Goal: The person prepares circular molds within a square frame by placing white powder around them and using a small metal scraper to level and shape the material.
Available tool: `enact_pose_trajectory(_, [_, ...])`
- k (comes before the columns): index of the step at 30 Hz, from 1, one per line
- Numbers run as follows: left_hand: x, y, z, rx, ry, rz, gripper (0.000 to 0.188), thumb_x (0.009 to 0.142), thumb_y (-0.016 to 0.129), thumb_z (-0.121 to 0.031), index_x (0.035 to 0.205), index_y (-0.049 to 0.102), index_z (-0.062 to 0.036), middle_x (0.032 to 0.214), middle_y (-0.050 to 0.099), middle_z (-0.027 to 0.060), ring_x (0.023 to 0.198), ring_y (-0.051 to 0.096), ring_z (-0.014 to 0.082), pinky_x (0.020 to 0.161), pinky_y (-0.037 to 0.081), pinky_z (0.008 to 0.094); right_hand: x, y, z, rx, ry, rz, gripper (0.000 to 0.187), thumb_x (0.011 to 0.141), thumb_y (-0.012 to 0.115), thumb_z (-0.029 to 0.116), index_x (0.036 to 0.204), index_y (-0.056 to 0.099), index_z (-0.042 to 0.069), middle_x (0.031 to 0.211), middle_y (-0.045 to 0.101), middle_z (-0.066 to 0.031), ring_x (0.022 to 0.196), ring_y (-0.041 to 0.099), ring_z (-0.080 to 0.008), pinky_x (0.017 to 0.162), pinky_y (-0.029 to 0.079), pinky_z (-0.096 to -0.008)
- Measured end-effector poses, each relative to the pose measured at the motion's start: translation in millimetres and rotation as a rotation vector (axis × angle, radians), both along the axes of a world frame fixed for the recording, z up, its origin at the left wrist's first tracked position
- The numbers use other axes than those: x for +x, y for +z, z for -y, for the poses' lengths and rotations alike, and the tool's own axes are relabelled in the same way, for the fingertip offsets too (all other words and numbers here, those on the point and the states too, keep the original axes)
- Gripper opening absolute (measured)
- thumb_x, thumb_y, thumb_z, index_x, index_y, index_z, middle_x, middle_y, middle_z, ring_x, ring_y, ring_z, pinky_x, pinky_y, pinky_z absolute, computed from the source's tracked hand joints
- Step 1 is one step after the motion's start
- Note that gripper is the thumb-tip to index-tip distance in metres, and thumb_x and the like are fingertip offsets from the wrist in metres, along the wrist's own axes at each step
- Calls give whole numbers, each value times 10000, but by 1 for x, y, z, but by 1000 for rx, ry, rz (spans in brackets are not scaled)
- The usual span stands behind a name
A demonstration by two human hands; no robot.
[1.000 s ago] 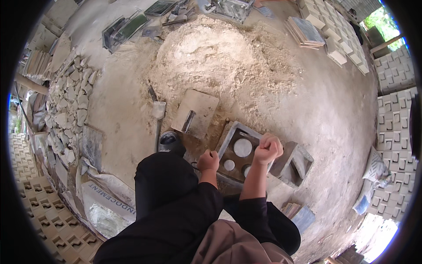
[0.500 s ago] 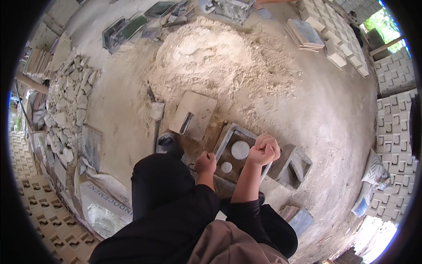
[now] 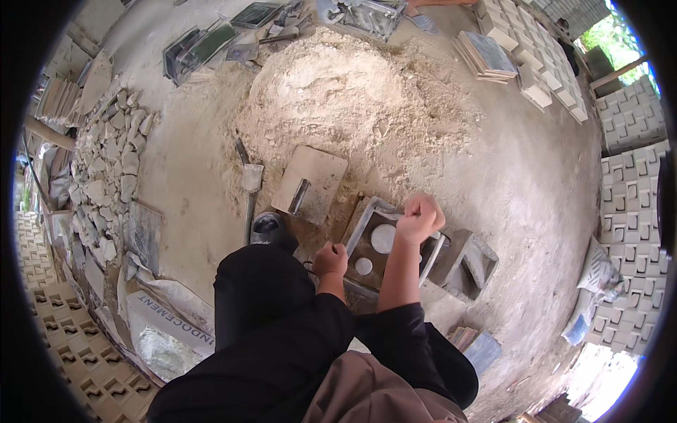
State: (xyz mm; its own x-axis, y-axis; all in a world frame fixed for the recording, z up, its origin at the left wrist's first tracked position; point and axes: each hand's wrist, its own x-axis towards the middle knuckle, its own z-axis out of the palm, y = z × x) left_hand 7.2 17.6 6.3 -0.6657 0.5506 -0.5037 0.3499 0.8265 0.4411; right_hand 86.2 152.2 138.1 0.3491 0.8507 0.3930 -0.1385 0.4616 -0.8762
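Observation:
A rectangular metal mould frame (image 3: pixel 359 227) sits on the floor before me, with a large pale disc (image 3: pixel 383 238) and a smaller pale disc (image 3: pixel 363 266) inside on a brown surface. My left hand (image 3: pixel 330 259) is closed at the mould's left side, beside a dark wire loop; what its fingers grip is hidden. Over the frame's far right part, my right hand (image 3: pixel 421 217) is raised in a fist, slightly blurred, its contents not visible. Left of the mould lies a flat square board (image 3: pixel 310 180) with a metal handle (image 3: pixel 299 197).
Beyond the board spreads a mound of pale powder (image 3: pixel 331 77). A grey box-like form (image 3: pixel 471 268) stands right of the mould. A long-handled tool (image 3: pixel 251 180) lies to the left, near broken rubble (image 3: pixel 106 169). Pale blocks (image 3: pixel 525 49) are stacked at the far right.
My right fist has risen and moved slightly farther from me, uncovering more of the mould's right edge. My left hand stays in place, closed.

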Motion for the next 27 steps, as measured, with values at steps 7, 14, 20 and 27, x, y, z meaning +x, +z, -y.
enact_pose_trajectory(7, [4,9,-3,-7,5,24,294,755,416,-329,751,580,-86,797,612,165,776,578,372,672,446,486,7,0,9,78,137,-83,249,730,396,43,490,333,22,443,327,-15,384,295,-84,353,206,-222])
enact_pose_trajectory(14, [1,1,2,31,4,48,303,755,412,-328,756,580,-76,788,608,177,768,572,384,678,437,488,32,2,21,145,62,-83,274,738,393,31,484,291,50,437,310,-3,374,282,-74,341,211,-228])
enact_pose_trajectory(20, [2,3,7,25,34,-19,318,743,424,-342,763,589,-71,780,608,183,763,573,384,669,437,492,40,-2,12,53,-118,260,293,731,376,49,458,270,48,434,368,-38,375,286,-78,348,219,-233])
enact_pose_trajectory(27, [3,6,1,25,35,14,305,743,427,-337,743,587,-77,770,608,184,746,577,381,654,444,482,57,6,7,-47,-21,66,257,707,337,11,460,278,52,429,343,-36,364,287,-101,342,201,-234])
